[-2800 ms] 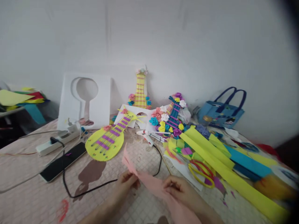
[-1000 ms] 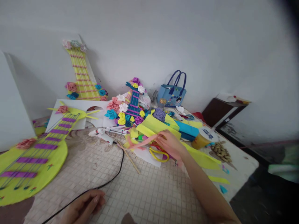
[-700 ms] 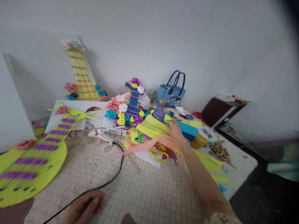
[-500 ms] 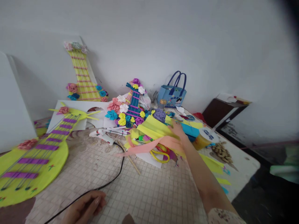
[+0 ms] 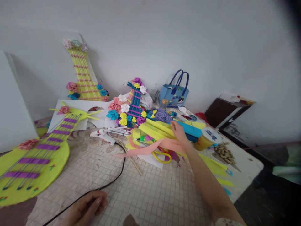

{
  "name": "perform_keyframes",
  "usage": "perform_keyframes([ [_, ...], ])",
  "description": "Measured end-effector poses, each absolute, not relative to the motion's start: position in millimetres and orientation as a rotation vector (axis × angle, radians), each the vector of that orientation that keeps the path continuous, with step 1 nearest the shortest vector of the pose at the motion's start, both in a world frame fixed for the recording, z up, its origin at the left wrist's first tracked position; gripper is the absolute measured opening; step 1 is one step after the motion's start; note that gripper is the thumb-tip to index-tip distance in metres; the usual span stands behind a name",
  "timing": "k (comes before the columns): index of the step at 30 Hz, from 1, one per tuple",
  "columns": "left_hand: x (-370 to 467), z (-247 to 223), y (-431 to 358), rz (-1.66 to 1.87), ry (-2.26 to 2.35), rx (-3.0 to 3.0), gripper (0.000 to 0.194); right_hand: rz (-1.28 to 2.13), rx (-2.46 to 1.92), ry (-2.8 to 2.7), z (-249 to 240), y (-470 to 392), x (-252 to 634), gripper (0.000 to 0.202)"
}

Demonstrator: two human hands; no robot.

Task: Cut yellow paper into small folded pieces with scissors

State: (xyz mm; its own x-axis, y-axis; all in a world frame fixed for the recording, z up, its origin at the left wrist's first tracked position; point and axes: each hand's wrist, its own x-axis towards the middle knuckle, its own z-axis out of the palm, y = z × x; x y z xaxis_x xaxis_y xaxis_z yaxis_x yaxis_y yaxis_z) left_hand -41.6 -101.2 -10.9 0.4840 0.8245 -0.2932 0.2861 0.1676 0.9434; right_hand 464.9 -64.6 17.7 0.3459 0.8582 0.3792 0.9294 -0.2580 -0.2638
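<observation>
My right hand [image 5: 179,132] reaches into a pile of crepe paper, its fingers bent and drawn together between yellow crepe paper [image 5: 156,128] and a blue folded piece [image 5: 188,130]. What the fingertips hold, if anything, is hidden. A peach crepe strip [image 5: 148,148] runs out from under that wrist. Below it lie yellow-handled scissors [image 5: 164,160], partly covered. My left hand [image 5: 90,204] rests on the table near the front, fingers loosely curled with nothing visible in them, beside a black cord [image 5: 110,183]. The cord leads to a white glue gun [image 5: 103,135].
A yellow paper guitar [image 5: 56,157] lies at the left. Paper flowers surround a small blue guitar [image 5: 135,103] at the back. Purple yarn [image 5: 162,115], a blue bag [image 5: 174,94], a lidded cup [image 5: 207,138] and peanuts [image 5: 224,153] stand or lie farther right. A wooden stick [image 5: 131,160] lies mid-table.
My right hand has shifted slightly, its fingers now bent closer together near the blue piece. The left hand has stayed in place. The view has tilted a little.
</observation>
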Motion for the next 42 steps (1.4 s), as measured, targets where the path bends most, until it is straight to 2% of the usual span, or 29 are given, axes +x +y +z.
perform_keyframes([
  [6, -36.2, 9.6, -105.9, 0.534, 1.054, 1.436, 0.036, -0.237, -2.36, -1.481, 22.1, -54.9, 504.2, 0.037],
  [18, -32.2, 11.2, -114.3, 0.574, 1.018, 1.523, 0.032, -0.17, -2.542, -1.563, 8.6, -57.0, 505.9, 0.047],
  [27, -35.6, 6.5, -110.6, 0.563, 1.038, 1.483, 0.037, -0.255, -2.613, -1.453, 7.2, -57.3, 496.4, 0.03],
  [38, -40.4, -1.9, -106.2, 0.528, 1.046, 1.492, 0.036, -0.361, -2.416, -1.361, 64.8, -45.9, 507.5, 0.025],
  [42, -40.3, -2.4, -105.4, 0.511, 1.026, 1.52, 0.037, -0.427, -2.342, -1.318, 81.5, -43.5, 502.7, 0.033],
])
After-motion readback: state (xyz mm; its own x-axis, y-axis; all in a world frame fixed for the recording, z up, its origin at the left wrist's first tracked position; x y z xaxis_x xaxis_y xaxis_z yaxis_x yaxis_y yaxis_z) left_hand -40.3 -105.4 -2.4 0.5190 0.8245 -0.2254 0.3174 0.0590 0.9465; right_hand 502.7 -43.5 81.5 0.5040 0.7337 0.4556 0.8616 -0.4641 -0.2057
